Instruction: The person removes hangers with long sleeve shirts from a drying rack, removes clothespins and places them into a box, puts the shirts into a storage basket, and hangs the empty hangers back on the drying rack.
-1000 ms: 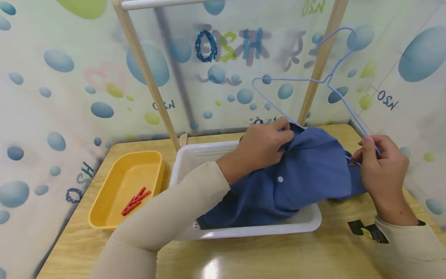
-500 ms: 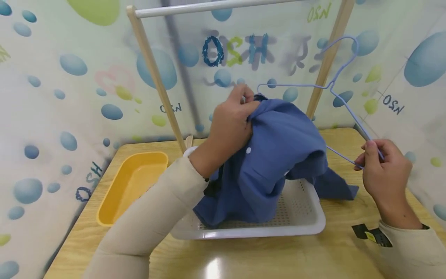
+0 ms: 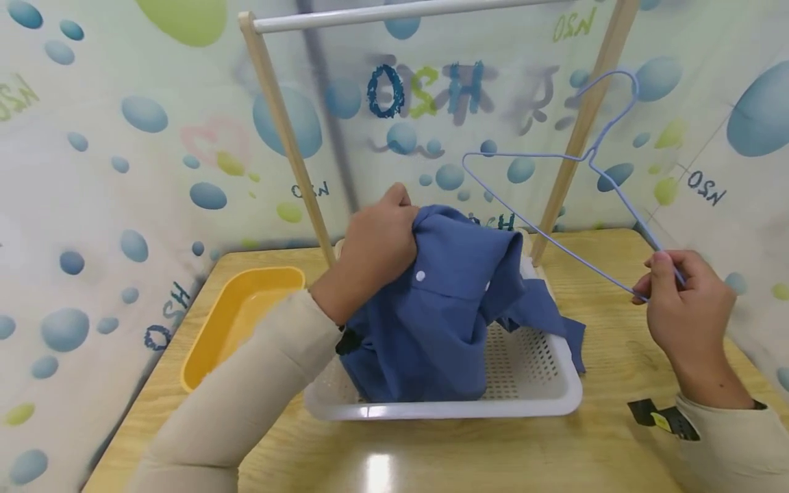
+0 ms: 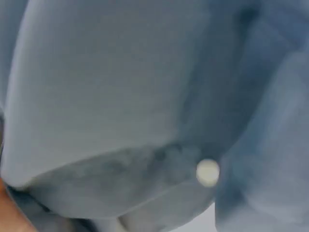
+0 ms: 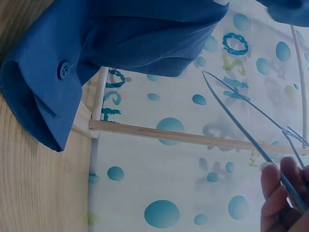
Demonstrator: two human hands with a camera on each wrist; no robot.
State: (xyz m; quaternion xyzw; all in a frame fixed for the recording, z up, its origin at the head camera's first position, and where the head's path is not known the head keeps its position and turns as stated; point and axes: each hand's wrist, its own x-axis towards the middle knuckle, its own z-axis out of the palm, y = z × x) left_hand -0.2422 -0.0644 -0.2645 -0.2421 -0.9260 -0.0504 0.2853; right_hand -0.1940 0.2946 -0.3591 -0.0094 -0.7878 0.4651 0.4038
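A blue buttoned shirt [image 3: 444, 308] hangs in folds from my left hand [image 3: 381, 236], which grips it near the top, over a white perforated basket [image 3: 444, 411]. One sleeve drapes across the basket's right rim. In the left wrist view the shirt's cloth [image 4: 106, 96] fills almost everything, with a pale button [image 4: 207, 172] low down. My right hand [image 3: 690, 308] pinches a thin lilac wire hanger [image 3: 524, 155] by one lower corner, hook upward, apart from the shirt. The right wrist view shows fingers round the hanger [image 5: 236, 118] and a shirt cuff [image 5: 43, 92] at left.
A yellow tray [image 3: 206, 335] stands left of the basket, partly hidden by the left sleeve. Behind the basket rises a rack with wooden posts [image 3: 290, 144] and a white crossbar [image 3: 394, 12]. A patterned curtain-like wall backs the wooden table [image 3: 468, 452].
My left hand has drawn the shirt leftward off the hanger, lifting it, then lowering it somewhat. The hanger is bare now and stays in my right hand. The head view has shifted slightly.
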